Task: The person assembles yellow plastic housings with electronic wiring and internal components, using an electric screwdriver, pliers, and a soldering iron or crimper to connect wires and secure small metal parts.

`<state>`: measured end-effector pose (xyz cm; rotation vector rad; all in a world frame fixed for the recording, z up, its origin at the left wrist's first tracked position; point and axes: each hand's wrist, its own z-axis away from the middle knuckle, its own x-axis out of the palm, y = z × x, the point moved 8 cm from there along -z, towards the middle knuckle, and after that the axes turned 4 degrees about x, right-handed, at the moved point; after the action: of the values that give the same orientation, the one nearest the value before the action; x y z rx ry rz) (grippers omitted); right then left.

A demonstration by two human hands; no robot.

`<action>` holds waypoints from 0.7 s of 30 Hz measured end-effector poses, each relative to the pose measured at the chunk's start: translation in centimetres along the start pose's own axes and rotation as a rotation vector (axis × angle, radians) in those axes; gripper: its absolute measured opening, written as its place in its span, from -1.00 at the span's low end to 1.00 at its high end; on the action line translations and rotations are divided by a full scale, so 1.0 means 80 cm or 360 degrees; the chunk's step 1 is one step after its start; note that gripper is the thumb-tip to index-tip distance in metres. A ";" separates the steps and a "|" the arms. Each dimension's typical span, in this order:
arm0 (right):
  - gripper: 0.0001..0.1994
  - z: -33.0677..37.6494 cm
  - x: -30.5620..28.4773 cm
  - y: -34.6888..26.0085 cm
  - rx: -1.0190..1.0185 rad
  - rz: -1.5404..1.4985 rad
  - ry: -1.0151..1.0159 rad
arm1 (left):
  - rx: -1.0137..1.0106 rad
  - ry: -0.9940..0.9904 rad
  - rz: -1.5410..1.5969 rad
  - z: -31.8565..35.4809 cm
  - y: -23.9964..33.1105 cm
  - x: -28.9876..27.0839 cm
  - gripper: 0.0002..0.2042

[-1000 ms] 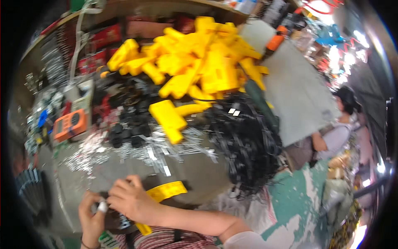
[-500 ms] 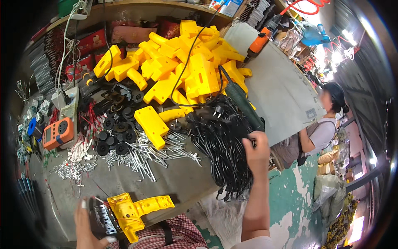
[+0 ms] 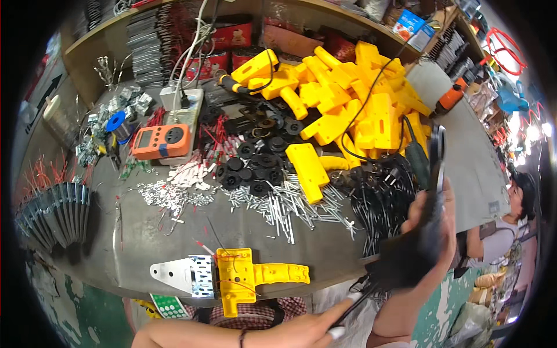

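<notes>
- Head view: the right hand point(image 3: 432, 217) is rising at the right edge of the grey metal bench point(image 3: 232, 232), its fingers curling shut around a bundle of black power cords point(image 3: 415, 246).
- The bundle of black power cords is running its long axis steeply, from a thin loose end low near the person's lap up through the fist to a dark blurred loop above the hand; the upper end is pointing away from the person, towards the heap of yellow plastic housings point(image 3: 348, 93).
- The right forearm is coming up from the lower edge, slanting up and to the right, with the wrist bent so the back of the hand is facing the camera.
- The left hand point(image 3: 316, 330) is lying low at the bottom edge, stretching to the right with pale-nailed fingers pinching the thin lower end of the cords; the forearm is lying almost level across the lap.
- A flat yellow plastic shell with red wires and a perforated silver metal plate point(image 3: 232, 275) is lying at the near edge of the bench, its handle pointing right, well apart from both hands.
- A larger pile of black plugged cords point(image 3: 383, 197) is resting on the bench just beside the right hand.
- Further back, silver screws point(image 3: 290, 206), black round caps point(image 3: 255, 165) and an orange rectangular meter point(image 3: 162, 141) are lying spread out.
- Another person point(image 3: 510, 226) is sitting beyond the right edge.
</notes>
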<state>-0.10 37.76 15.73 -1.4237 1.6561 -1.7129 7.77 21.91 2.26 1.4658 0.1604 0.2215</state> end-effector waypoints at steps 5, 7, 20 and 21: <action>-0.52 -0.007 -0.060 -0.009 -0.0970 0.2674 0.0432 | 0.0363 0.0479 -0.1122 0.048 0.055 -0.074 -0.56; -0.51 0.022 -0.005 0.036 -0.0779 0.2342 0.0036 | 0.0558 0.0605 -0.1438 0.051 0.085 -0.086 -0.57; -0.79 0.057 0.074 0.213 0.0590 0.1134 -0.1184 | -0.0150 0.1406 -0.2400 0.178 0.008 -0.279 -0.62; -0.81 0.057 0.078 0.212 0.0489 0.1140 -0.1183 | -0.0146 0.1396 -0.2396 0.181 0.008 -0.280 -0.62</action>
<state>-5.30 26.14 2.09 -0.9582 1.1897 -0.8337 -10.48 2.49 3.77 0.7432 1.8235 -0.3829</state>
